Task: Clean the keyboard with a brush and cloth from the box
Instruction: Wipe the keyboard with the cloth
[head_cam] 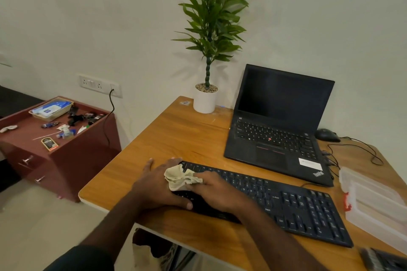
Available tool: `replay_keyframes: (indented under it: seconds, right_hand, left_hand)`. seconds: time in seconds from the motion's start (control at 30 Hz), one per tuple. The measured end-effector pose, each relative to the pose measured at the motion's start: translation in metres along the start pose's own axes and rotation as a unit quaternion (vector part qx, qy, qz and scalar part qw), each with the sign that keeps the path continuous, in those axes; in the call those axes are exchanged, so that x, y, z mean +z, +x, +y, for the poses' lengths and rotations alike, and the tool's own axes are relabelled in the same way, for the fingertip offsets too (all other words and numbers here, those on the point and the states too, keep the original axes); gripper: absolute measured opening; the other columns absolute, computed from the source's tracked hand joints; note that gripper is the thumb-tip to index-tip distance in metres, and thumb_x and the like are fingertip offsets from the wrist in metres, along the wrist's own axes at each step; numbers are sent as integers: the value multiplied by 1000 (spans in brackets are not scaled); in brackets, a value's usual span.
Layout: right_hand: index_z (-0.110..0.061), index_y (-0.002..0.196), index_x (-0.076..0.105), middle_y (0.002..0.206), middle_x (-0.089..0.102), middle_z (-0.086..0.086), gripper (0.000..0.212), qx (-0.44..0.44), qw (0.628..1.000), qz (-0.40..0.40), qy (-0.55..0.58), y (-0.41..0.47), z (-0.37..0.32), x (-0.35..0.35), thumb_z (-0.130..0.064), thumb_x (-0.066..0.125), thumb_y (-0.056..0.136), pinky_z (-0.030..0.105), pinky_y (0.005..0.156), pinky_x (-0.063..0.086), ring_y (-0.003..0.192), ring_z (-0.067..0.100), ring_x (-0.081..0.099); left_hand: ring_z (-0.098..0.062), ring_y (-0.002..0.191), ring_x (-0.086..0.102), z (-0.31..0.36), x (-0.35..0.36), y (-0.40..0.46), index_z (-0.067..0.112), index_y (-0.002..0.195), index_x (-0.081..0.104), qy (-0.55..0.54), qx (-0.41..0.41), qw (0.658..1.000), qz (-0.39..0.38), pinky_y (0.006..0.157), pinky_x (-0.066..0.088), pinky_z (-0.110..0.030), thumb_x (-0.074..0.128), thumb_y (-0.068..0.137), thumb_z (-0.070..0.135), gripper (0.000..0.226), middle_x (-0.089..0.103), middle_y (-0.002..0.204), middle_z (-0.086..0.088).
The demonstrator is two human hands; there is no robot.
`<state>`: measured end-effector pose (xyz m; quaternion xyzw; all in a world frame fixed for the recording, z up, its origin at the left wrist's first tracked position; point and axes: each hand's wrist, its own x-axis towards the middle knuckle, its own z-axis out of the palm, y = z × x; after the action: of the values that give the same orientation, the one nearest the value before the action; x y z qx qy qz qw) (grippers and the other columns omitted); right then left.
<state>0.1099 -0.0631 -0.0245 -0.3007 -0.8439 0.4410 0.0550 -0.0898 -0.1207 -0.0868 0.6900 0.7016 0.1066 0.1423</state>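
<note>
A long black keyboard [286,202] lies across the front of the wooden desk [176,138]. My left hand [157,185] rests flat over the keyboard's left end, fingers spread. My right hand [218,191] grips a crumpled cream cloth [181,177] and presses it onto the left keys. A clear plastic box [372,202] with a red latch stands open at the desk's right edge. The brush [378,258] lies at the bottom right corner, partly cut off by the frame.
An open black laptop [279,125] stands behind the keyboard, a mouse [327,135] and cables to its right. A potted plant [206,99] sits at the desk's back edge. A maroon cabinet [55,138] with small items is on the left.
</note>
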Motion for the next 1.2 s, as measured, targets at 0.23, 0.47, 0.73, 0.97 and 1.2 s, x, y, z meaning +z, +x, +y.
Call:
replay_keyframes:
  seconds: [0.23, 0.47, 0.73, 0.97, 1.2]
  right_hand:
    - [-12, 120, 65, 109, 73, 4, 29, 103, 947, 131, 276, 4, 19, -17, -32, 60, 100, 35, 91, 54, 103, 19, 68]
    - [-20, 131, 63, 110, 72, -6, 28, 33, 878, 429, 212, -7, 30, -42, -21, 50, 105, 19, 78, 55, 92, 2, 68]
    - [-15, 161, 15, 169, 11, 4, 65, 79, 939, 169, -290, -14, 21, 25, -12, 44, 102, 34, 121, -6, 157, 19, 3]
    - [-19, 161, 17, 169, 13, -1, 59, 39, 976, 129, -174, -9, -15, 54, -16, 39, 107, 30, 123, -3, 156, 13, 4]
    - [-27, 118, 67, 113, 73, 1, 21, 150, 879, 197, 408, 4, -26, 38, -27, 49, 106, 42, 96, 57, 104, 18, 69]
  left_hand:
    - [-6, 148, 21, 3, -2, -3, 38, 154, 11, -77, -31, 996, 33, 120, -16, -47, 59, 44, 100, 135, 30, 160, 10]
    - [-10, 149, 18, 1, 0, -2, 39, 155, 5, -74, -43, 996, 21, 121, -15, -50, 54, 42, 103, 139, 23, 163, 9]
    - [-9, 150, 15, 1, 4, 0, 37, 157, 5, -57, -51, 996, 34, 121, -15, -49, 50, 39, 106, 144, 21, 164, 7]
    - [-5, 150, 14, -6, 7, 3, 32, 157, 5, -55, -23, 998, 33, 120, -17, -47, 38, 43, 106, 140, 22, 164, 4]
    - [-6, 145, 28, 4, 2, -1, 35, 154, 18, -59, -32, 997, 36, 121, -13, -49, 49, 45, 104, 132, 34, 158, 10]
